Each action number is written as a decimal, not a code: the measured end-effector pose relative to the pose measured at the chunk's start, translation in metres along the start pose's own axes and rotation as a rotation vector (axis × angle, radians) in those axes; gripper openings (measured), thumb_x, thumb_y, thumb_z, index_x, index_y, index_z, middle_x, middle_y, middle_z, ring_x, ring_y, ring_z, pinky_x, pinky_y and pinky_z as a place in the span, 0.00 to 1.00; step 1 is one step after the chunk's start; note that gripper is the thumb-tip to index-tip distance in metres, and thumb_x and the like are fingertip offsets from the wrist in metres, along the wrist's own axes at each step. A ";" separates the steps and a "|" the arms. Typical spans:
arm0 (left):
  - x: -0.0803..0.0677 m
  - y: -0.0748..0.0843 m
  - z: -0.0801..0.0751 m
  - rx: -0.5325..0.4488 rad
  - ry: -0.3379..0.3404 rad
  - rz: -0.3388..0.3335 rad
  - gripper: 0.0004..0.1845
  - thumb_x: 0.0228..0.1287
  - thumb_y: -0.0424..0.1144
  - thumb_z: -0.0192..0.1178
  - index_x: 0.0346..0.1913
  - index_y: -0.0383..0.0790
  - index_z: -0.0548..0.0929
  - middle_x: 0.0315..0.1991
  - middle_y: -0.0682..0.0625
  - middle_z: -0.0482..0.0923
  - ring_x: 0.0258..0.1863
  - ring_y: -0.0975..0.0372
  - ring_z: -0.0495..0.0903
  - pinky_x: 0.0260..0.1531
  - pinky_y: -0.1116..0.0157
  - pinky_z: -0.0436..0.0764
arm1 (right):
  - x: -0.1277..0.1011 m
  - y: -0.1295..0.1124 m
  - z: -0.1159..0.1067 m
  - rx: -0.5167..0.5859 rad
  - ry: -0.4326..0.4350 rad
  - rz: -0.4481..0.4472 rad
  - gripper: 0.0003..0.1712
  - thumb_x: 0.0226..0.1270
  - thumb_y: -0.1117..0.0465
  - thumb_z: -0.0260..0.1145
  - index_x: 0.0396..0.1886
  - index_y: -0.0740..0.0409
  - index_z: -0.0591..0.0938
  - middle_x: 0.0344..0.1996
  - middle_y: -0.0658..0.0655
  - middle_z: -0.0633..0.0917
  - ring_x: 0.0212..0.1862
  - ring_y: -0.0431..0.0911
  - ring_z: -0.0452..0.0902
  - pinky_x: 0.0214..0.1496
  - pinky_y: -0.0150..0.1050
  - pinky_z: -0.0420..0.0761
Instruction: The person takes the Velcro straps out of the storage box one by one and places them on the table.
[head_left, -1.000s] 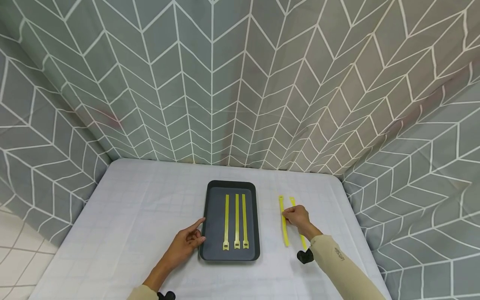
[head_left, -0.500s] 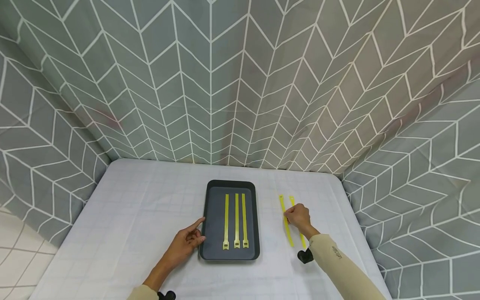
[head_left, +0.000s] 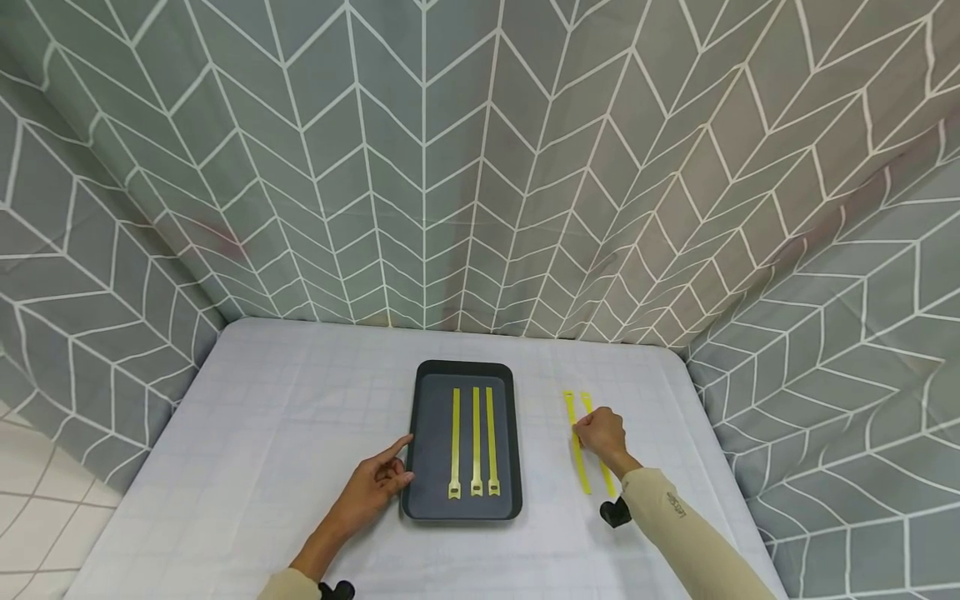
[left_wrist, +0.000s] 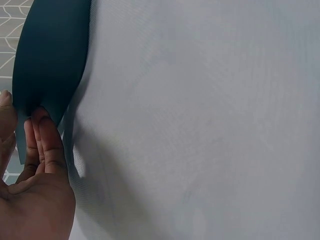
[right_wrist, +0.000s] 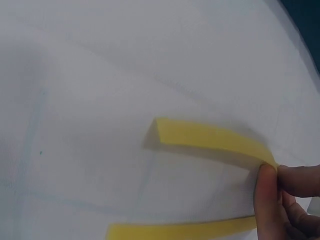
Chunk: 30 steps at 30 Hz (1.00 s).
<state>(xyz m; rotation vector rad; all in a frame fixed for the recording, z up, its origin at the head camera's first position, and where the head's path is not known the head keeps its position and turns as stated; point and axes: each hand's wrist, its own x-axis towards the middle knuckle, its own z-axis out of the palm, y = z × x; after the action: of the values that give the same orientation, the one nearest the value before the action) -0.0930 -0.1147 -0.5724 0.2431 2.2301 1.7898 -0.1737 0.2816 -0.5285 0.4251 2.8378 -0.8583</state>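
Note:
My left hand (head_left: 365, 496) holds the left side of a dark grey tray (head_left: 465, 367), with thumb and forefinger at its rim. In the left wrist view, its other fingers lie against the tray's outer wall (left_wrist: 52, 55). Three yellow hook-and-loop cable ties (head_left: 476, 442) lie lengthwise inside, slotted heads toward me. Right of the tray, my right hand (head_left: 602, 432) pinches another yellow cable tie (right_wrist: 210, 137) between thumb and forefinger; its free end is bent slightly above the cloth. A second loose tie (right_wrist: 175, 231) runs alongside, partly hidden by the hand.
A white cloth (head_left: 300, 400) covers the table. Grey curtains (head_left: 465, 167) with white zigzag lines stand behind and at both sides. Tiled floor (head_left: 37, 500) shows at the lower left. Black wrist cameras (head_left: 617, 512) sit at both wrists.
The pinched cable tie has shifted slightly right, its near end swinging toward the other loose tie. My right hand has moved a little right with it. The left hand stays at the tray.

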 end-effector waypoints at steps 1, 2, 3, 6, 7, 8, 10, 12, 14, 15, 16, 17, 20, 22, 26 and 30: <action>0.000 0.000 0.000 0.003 -0.001 0.001 0.35 0.69 0.31 0.63 0.75 0.32 0.63 0.35 0.45 0.73 0.24 0.71 0.67 0.26 0.73 0.71 | 0.000 0.000 0.000 -0.008 0.003 -0.006 0.11 0.63 0.65 0.67 0.23 0.65 0.86 0.13 0.55 0.83 0.24 0.46 0.80 0.36 0.46 0.81; 0.000 0.000 0.000 0.005 -0.001 0.001 0.35 0.69 0.32 0.63 0.75 0.32 0.63 0.35 0.45 0.74 0.24 0.71 0.67 0.26 0.73 0.71 | 0.001 0.001 0.000 -0.017 0.006 -0.013 0.11 0.63 0.64 0.67 0.23 0.64 0.86 0.12 0.54 0.83 0.24 0.46 0.79 0.34 0.45 0.80; 0.000 0.000 0.000 0.008 -0.001 0.000 0.35 0.69 0.32 0.63 0.75 0.33 0.63 0.35 0.45 0.74 0.24 0.71 0.67 0.26 0.73 0.71 | 0.001 0.001 0.000 -0.026 0.007 -0.018 0.11 0.63 0.64 0.67 0.22 0.64 0.86 0.11 0.53 0.82 0.23 0.46 0.79 0.33 0.44 0.80; 0.000 0.000 0.000 0.015 -0.002 0.006 0.34 0.69 0.31 0.62 0.75 0.33 0.63 0.35 0.44 0.74 0.24 0.71 0.67 0.26 0.73 0.71 | 0.003 0.003 0.001 -0.048 0.009 -0.035 0.12 0.63 0.64 0.68 0.20 0.63 0.85 0.10 0.52 0.81 0.22 0.45 0.78 0.31 0.43 0.79; 0.000 0.000 0.000 0.015 -0.002 0.007 0.34 0.69 0.30 0.62 0.75 0.33 0.63 0.35 0.44 0.74 0.24 0.71 0.67 0.26 0.73 0.71 | 0.004 0.003 0.001 -0.054 0.009 -0.035 0.12 0.62 0.64 0.68 0.20 0.63 0.84 0.10 0.51 0.81 0.22 0.45 0.77 0.31 0.42 0.78; 0.000 0.000 0.000 0.013 -0.002 0.011 0.34 0.69 0.30 0.62 0.75 0.32 0.63 0.35 0.44 0.74 0.24 0.71 0.67 0.26 0.73 0.71 | 0.004 0.004 0.001 -0.058 0.009 -0.036 0.12 0.62 0.64 0.68 0.19 0.62 0.84 0.10 0.52 0.81 0.22 0.45 0.77 0.30 0.42 0.78; 0.000 0.000 0.000 0.010 -0.003 0.013 0.34 0.69 0.29 0.62 0.75 0.32 0.63 0.35 0.44 0.74 0.24 0.71 0.67 0.26 0.73 0.71 | 0.004 0.004 0.002 -0.069 0.012 -0.043 0.12 0.62 0.64 0.68 0.19 0.62 0.83 0.12 0.53 0.82 0.22 0.45 0.76 0.29 0.41 0.77; 0.000 0.000 0.000 0.014 -0.003 0.016 0.34 0.69 0.29 0.61 0.75 0.32 0.63 0.35 0.44 0.74 0.25 0.71 0.67 0.26 0.73 0.71 | 0.005 0.004 0.002 -0.082 0.019 -0.049 0.13 0.62 0.63 0.69 0.18 0.61 0.82 0.16 0.54 0.83 0.23 0.45 0.75 0.28 0.39 0.75; 0.000 -0.001 0.000 0.019 -0.003 0.015 0.34 0.69 0.29 0.61 0.75 0.32 0.63 0.35 0.44 0.74 0.25 0.71 0.67 0.26 0.73 0.71 | 0.005 0.005 0.002 -0.092 0.023 -0.050 0.14 0.62 0.63 0.69 0.18 0.61 0.81 0.19 0.55 0.83 0.23 0.46 0.74 0.26 0.38 0.74; 0.000 -0.001 0.000 0.021 -0.003 0.013 0.34 0.69 0.29 0.62 0.75 0.32 0.63 0.35 0.45 0.74 0.24 0.71 0.67 0.26 0.73 0.71 | 0.005 0.005 0.002 -0.098 0.026 -0.051 0.14 0.62 0.63 0.69 0.18 0.61 0.81 0.21 0.56 0.83 0.23 0.46 0.74 0.26 0.38 0.73; 0.000 -0.001 0.001 0.023 -0.001 0.012 0.34 0.69 0.29 0.62 0.75 0.32 0.63 0.35 0.45 0.74 0.24 0.71 0.67 0.26 0.73 0.71 | 0.006 0.005 0.003 -0.104 0.028 -0.051 0.14 0.62 0.63 0.69 0.18 0.61 0.81 0.22 0.56 0.83 0.24 0.46 0.73 0.26 0.38 0.73; 0.000 -0.001 0.000 0.022 -0.001 0.013 0.34 0.69 0.29 0.62 0.75 0.32 0.63 0.35 0.45 0.74 0.24 0.71 0.67 0.26 0.73 0.71 | 0.006 0.004 0.003 -0.104 0.026 -0.049 0.14 0.62 0.63 0.69 0.18 0.61 0.81 0.22 0.57 0.83 0.24 0.47 0.74 0.26 0.38 0.74; 0.000 -0.002 0.000 0.018 0.003 0.014 0.34 0.69 0.30 0.62 0.75 0.32 0.63 0.35 0.45 0.74 0.24 0.71 0.67 0.26 0.73 0.71 | 0.006 0.003 0.002 -0.100 0.026 -0.043 0.13 0.62 0.63 0.68 0.18 0.61 0.81 0.22 0.57 0.83 0.25 0.48 0.75 0.28 0.40 0.76; -0.001 -0.002 0.000 0.019 0.003 0.017 0.34 0.69 0.30 0.63 0.75 0.32 0.63 0.35 0.45 0.74 0.24 0.71 0.67 0.25 0.73 0.71 | 0.005 0.003 0.002 -0.101 0.035 -0.055 0.13 0.60 0.63 0.69 0.17 0.60 0.81 0.19 0.56 0.82 0.24 0.47 0.75 0.28 0.40 0.76; -0.001 -0.002 -0.001 0.020 0.000 0.032 0.34 0.69 0.31 0.62 0.75 0.31 0.63 0.35 0.45 0.74 0.24 0.71 0.67 0.25 0.73 0.71 | 0.005 0.000 -0.001 -0.110 0.021 -0.058 0.13 0.60 0.62 0.70 0.17 0.59 0.82 0.17 0.54 0.82 0.24 0.47 0.75 0.30 0.42 0.77; -0.001 -0.001 -0.001 0.016 -0.007 0.043 0.34 0.69 0.30 0.62 0.75 0.31 0.63 0.35 0.45 0.73 0.24 0.71 0.67 0.26 0.73 0.71 | 0.006 -0.004 -0.005 -0.100 -0.010 -0.035 0.13 0.62 0.60 0.71 0.20 0.60 0.83 0.15 0.52 0.82 0.24 0.46 0.76 0.30 0.41 0.76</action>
<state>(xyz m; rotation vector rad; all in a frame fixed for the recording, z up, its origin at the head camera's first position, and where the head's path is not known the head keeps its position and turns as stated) -0.0923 -0.1159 -0.5737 0.3016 2.2516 1.7908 -0.1810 0.2822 -0.5238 0.3579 2.8721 -0.7179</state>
